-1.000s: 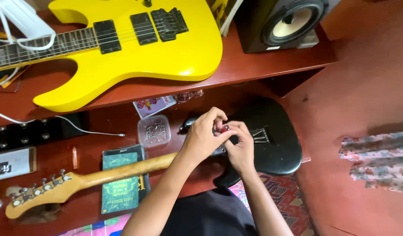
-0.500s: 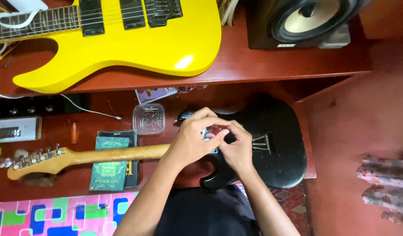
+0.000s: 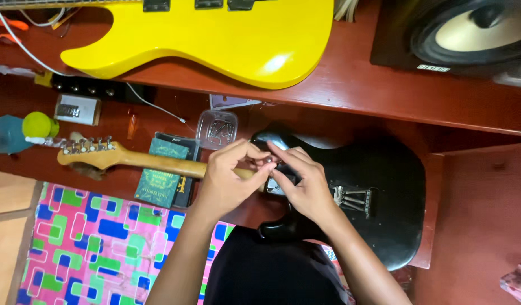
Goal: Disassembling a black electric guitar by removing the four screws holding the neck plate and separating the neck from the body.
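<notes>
A reddish-brown wooden shelf (image 3: 351, 90) runs across the top of the frame, glossy where light strikes it. A lower wooden surface (image 3: 480, 226) of the same colour fills the right side. At lower left lies a bright patterned mat (image 3: 96, 248) beside pale floor (image 3: 9, 226).

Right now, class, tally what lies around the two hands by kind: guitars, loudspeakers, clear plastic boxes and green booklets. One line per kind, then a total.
Guitars: 2, the yellow guitar and the black guitar under the left hand and right hand
Loudspeakers: 1, loudspeaker
Clear plastic boxes: 1, clear box
Green booklets: 1, green booklet
Total: 5
</notes>
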